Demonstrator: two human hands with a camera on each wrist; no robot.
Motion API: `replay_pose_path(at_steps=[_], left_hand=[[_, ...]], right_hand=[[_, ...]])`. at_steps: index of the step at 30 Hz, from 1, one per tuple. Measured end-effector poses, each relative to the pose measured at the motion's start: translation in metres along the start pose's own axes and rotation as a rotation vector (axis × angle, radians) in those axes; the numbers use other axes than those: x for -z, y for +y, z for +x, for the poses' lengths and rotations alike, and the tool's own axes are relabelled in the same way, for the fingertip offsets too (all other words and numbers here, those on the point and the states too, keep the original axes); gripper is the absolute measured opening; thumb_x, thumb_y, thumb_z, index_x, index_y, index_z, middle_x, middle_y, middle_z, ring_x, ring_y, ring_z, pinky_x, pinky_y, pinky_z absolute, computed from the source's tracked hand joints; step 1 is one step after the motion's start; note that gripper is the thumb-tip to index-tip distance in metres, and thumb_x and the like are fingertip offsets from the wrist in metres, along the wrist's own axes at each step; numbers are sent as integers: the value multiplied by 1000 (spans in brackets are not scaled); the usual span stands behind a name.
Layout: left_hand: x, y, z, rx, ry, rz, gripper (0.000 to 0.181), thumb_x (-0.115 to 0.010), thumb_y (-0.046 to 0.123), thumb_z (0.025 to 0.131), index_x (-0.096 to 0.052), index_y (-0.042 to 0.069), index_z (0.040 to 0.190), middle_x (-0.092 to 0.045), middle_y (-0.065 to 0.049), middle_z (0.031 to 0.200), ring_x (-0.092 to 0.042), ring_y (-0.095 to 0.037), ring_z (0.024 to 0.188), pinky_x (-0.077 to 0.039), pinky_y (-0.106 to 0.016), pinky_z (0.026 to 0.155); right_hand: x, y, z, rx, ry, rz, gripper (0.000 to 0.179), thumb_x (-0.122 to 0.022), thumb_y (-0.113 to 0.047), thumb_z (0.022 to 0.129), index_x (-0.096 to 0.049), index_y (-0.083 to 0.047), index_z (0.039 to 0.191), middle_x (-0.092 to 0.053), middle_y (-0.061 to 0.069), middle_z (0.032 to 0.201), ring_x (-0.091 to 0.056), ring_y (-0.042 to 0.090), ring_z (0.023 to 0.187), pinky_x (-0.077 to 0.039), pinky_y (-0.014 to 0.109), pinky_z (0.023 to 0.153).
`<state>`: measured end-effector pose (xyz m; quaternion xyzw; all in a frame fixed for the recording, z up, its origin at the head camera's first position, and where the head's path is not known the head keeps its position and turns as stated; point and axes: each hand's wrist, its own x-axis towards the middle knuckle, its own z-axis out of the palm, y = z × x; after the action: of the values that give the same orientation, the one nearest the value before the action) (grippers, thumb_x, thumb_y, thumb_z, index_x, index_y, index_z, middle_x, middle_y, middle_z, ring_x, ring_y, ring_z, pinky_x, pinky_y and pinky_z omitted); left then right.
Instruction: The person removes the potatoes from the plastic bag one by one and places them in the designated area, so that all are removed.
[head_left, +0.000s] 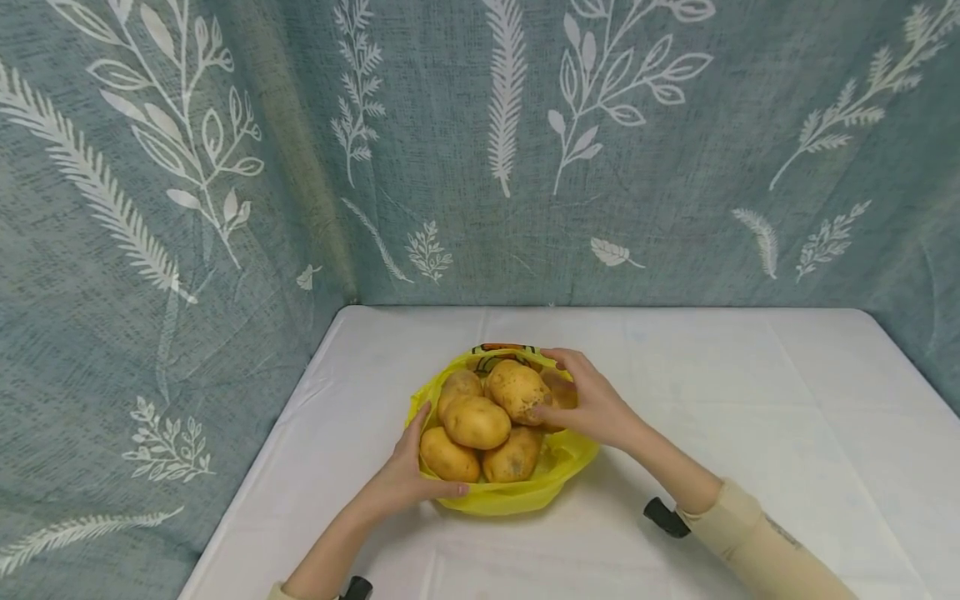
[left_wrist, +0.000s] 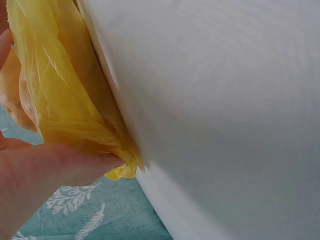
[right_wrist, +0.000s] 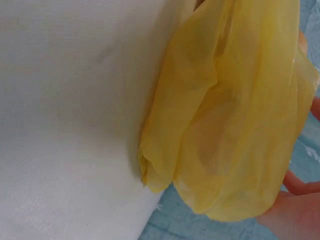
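Note:
Several potatoes point(head_left: 477, 422) lie heaped in a yellow plastic bag point(head_left: 517, 498) whose mouth is spread wide around them. My left hand point(head_left: 405, 477) holds the bag's front left side, its thumb along the front rim and its fingers up the left edge. In the left wrist view that thumb point(left_wrist: 85, 162) presses on the thin yellow plastic. At the back right, my right hand point(head_left: 592, 404) grips the rim, fingers over the far edge and thumb inside against a large potato point(head_left: 517, 392). Part of a right-hand potato point(head_left: 561, 390) is hidden behind this hand.
The bag stands on a table with a white cloth point(head_left: 750, 417). Teal curtains point(head_left: 450, 167) with white leaf prints hang behind the table and along its left side. A black wrist device point(head_left: 666, 517) sits by the right sleeve.

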<state>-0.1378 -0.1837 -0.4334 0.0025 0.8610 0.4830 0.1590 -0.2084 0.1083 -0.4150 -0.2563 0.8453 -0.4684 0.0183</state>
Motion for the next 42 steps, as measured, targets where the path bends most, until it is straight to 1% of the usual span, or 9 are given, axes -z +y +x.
replay_pose_path(at_steps=[5, 8, 11, 16, 22, 30, 39, 42], left_hand=[[0, -2, 1, -14, -3, 20, 128, -91, 28, 65, -4, 14, 157, -6, -27, 158, -7, -47, 144, -14, -69, 108], [-1, -4, 1, -27, -7, 33, 128, -91, 27, 65, -4, 13, 157, -6, -27, 158, -7, -47, 144, -13, -69, 108], [-1, -5, 2, -34, -13, 45, 127, -91, 26, 66, -3, 13, 157, -6, -27, 158, -7, -47, 144, -13, -69, 108], [-1, -5, 3, -44, -20, 60, 127, -90, 28, 67, -2, 13, 157, -5, -28, 158, -6, -47, 144, -13, -69, 108], [-2, -7, 4, -57, -22, 78, 126, -90, 28, 68, -2, 10, 157, -5, -29, 157, -5, -48, 143, -14, -70, 107], [-2, -6, 4, -69, -20, 88, 125, -89, 28, 69, -2, 8, 157, -5, -29, 158, -4, -48, 144, -14, -69, 108], [-3, -7, 4, -85, -24, 90, 124, -88, 29, 71, -2, 7, 157, -4, -27, 159, -3, -47, 144, -13, -69, 108], [-3, -7, 4, -85, -22, 92, 123, -87, 29, 72, -1, 8, 157, -4, -26, 159, -3, -46, 144, -12, -68, 109]], right_hand=[[-4, -2, 3, 6, -42, 4, 78, -78, -22, 84, -35, -2, 146, -36, 20, 148, -44, 39, 130, -37, 54, 106], [-6, -2, 5, 29, -59, 10, 77, -79, -19, 83, -37, -1, 145, -36, 22, 147, -46, 40, 128, -37, 53, 106], [-7, -2, 7, 52, -68, -13, 77, -80, -19, 82, -39, -1, 145, -38, 21, 146, -47, 38, 127, -37, 53, 105], [-8, -1, 10, 61, -74, -81, 78, -81, -19, 81, -40, -2, 145, -41, 17, 146, -47, 35, 125, -39, 53, 104], [-9, -1, 13, 69, -75, -126, 78, -81, -20, 80, -41, -2, 145, -43, 16, 145, -42, 36, 131, -35, 55, 106], [-9, -2, 13, 72, -98, -141, 74, -80, -21, 82, -42, -3, 143, -46, 15, 142, -42, 35, 131, -36, 54, 105], [-9, 0, 13, 100, -74, -170, 71, -81, -23, 81, -46, -4, 140, -49, 15, 139, -46, 34, 127, -38, 53, 104], [-8, -1, 12, 87, -75, -174, 72, -81, -23, 80, -46, -4, 140, -49, 16, 139, -48, 33, 125, -40, 52, 102]])
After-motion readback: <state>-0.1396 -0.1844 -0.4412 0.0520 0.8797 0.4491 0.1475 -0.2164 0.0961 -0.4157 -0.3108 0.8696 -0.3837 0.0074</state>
